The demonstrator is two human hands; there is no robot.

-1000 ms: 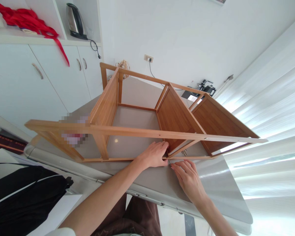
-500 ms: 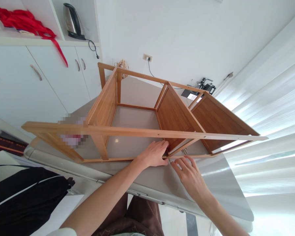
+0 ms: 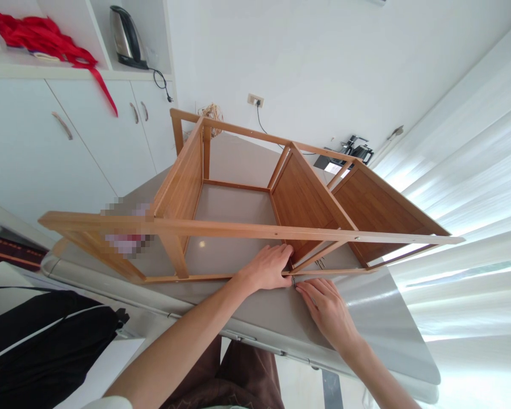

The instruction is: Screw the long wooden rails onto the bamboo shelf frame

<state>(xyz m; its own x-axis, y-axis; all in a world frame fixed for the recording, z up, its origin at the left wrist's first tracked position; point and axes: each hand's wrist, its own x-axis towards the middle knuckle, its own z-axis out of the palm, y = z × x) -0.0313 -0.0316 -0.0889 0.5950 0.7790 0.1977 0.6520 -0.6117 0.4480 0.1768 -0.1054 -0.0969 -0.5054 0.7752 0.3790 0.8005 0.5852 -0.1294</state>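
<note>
A wooden shelf rack (image 3: 238, 228) lies on its side on the grey table. My left hand (image 3: 269, 266) is closed round its lower rail, where the middle shelf board (image 3: 302, 199) meets it, thumb on the near side. Just right of that joint, my right hand (image 3: 327, 307) pinches a small thin dark metal piece (image 3: 294, 280) against the outer face of the rail. Whether this is a screw or a hex key I cannot tell. Several loose screws (image 3: 320, 263) lie on the table behind the rail.
The grey table (image 3: 366, 318) has a rounded right end beside white curtains (image 3: 464, 272). A black bag (image 3: 46, 335) lies at the lower left. A kettle (image 3: 125, 37) and red ribbon (image 3: 38, 37) sit on the white cabinet (image 3: 21, 130). A blurred patch covers something at the rack's left end.
The fingers of my right hand have drawn together on the small metal piece, and the hand has lowered slightly. My left hand and the rack have stayed in place.
</note>
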